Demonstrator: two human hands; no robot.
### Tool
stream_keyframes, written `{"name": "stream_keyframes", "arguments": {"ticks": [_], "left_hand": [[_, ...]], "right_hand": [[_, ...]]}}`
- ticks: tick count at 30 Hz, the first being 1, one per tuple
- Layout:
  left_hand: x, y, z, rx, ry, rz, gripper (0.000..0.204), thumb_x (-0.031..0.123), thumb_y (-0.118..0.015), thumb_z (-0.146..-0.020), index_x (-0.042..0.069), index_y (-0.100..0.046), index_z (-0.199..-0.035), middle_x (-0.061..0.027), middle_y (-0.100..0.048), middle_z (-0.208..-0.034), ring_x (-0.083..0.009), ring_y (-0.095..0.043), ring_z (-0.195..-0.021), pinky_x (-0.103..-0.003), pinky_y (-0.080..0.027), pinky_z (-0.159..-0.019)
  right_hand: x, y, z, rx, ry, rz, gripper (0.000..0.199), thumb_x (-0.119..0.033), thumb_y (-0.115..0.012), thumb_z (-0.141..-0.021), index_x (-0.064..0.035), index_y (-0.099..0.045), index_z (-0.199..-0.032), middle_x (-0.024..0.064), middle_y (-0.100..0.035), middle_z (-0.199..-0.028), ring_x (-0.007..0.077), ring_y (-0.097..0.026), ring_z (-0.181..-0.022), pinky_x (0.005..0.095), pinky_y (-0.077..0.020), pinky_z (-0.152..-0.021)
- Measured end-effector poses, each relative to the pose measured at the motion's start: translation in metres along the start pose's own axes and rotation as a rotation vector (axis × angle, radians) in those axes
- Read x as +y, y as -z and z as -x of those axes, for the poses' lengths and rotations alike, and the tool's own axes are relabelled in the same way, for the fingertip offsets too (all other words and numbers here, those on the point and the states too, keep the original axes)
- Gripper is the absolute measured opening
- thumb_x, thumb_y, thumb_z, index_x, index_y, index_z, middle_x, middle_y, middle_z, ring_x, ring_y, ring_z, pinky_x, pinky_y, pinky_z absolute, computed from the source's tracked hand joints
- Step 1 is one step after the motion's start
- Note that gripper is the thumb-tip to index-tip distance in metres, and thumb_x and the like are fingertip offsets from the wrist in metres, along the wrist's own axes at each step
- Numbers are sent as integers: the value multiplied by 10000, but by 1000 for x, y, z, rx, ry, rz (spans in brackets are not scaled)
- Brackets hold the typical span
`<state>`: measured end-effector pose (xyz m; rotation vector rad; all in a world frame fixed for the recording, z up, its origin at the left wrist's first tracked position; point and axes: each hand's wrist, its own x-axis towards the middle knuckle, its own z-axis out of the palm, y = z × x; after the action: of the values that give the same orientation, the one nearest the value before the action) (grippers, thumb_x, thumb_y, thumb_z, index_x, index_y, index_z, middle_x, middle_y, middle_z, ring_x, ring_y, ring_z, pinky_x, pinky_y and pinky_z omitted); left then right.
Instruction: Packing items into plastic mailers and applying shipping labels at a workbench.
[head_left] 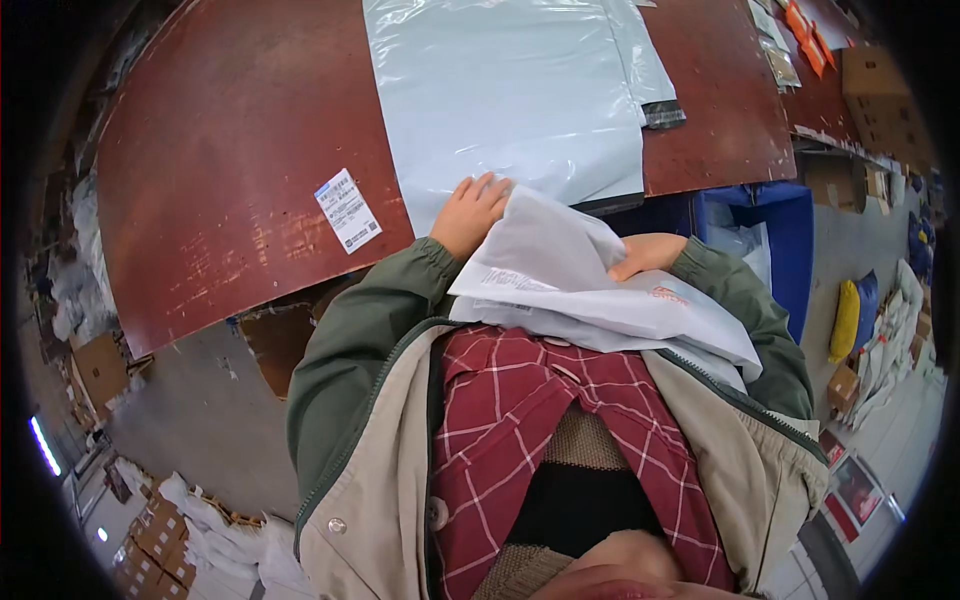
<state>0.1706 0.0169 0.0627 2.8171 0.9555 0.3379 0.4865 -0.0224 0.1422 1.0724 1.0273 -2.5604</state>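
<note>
A white plastic mailing bag [590, 290] with faint print and an orange mark is held slantwise in front of my chest. My left hand [472, 216] is closed at the bag's upper left corner, fingers curled, just over the near edge of the large pale grey mailers. On the bag's right side my right hand [648, 256] grips it, thumb on top and the other fingers mostly hidden. Large glossy grey poly mailers [500, 90] lie stacked flat on the table beyond both hands. Left of them is a white printed shipping label [348, 211].
The worn red-brown table [230, 130] curves around in front of me. A blue bin [790, 250] with plastic bags inside stands below its right edge. Orange packets [808, 38] and a cardboard box [880, 105] sit at the far right. Boxes and white sacks line the floor.
</note>
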Motion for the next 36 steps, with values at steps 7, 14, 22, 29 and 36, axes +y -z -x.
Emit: {"name": "stream_keyframes", "arguments": {"ticks": [7, 14, 22, 29, 36], "left_hand": [[6, 7, 3, 28, 153, 222, 339, 142, -528, -792, 51, -559, -1117, -84, -515, -1213, -300, -473, -1155, -388, -438, -922], [18, 0, -34, -118, 109, 202, 229, 156, -543, -762, 54, -560, -965, -82, -534, -989, -288, -527, -922, -395, -472, -796], [-69, -7, -43, 192, 296, -13, 258, 80, -566, -735, 52, -566, -991, -91, -561, -1026, -313, -538, -969, -408, -467, -820], [7, 2, -29, 11, 64, 50, 322, 89, -579, -746, 68, -548, -1066, -102, -541, -1103, -321, -503, -1084, -414, -455, -851], [-1, -12, -19, 33, 78, -90, 347, 112, -574, -767, 78, -541, -1111, -108, -521, -1147, -339, -497, -1104, -417, -459, -862]], "right_hand": [[6, -5, -6, -37, -51, -83, 710, -281, -760, -765, 19, -425, -1314, 96, -537, -1232, 160, -514, -1088, 305, -392, -963], [7, -9, -5, -39, -68, -89, 713, -298, -767, -758, 20, -437, -1305, 96, -547, -1216, 159, -518, -1078, 302, -399, -952], [8, -12, -2, -50, -14, -130, 708, -298, -755, -772, 13, -426, -1316, 88, -534, -1232, 151, -500, -1097, 300, -388, -961], [21, -11, 6, 39, 50, -16, 702, -322, -737, -786, 30, -433, -1311, 112, -548, -1206, 167, -517, -1081, 295, -390, -957], [6, -8, 7, -51, 14, -82, 698, -300, -758, -772, 12, -438, -1309, 85, -547, -1223, 138, -514, -1079, 292, -399, -955]]}}
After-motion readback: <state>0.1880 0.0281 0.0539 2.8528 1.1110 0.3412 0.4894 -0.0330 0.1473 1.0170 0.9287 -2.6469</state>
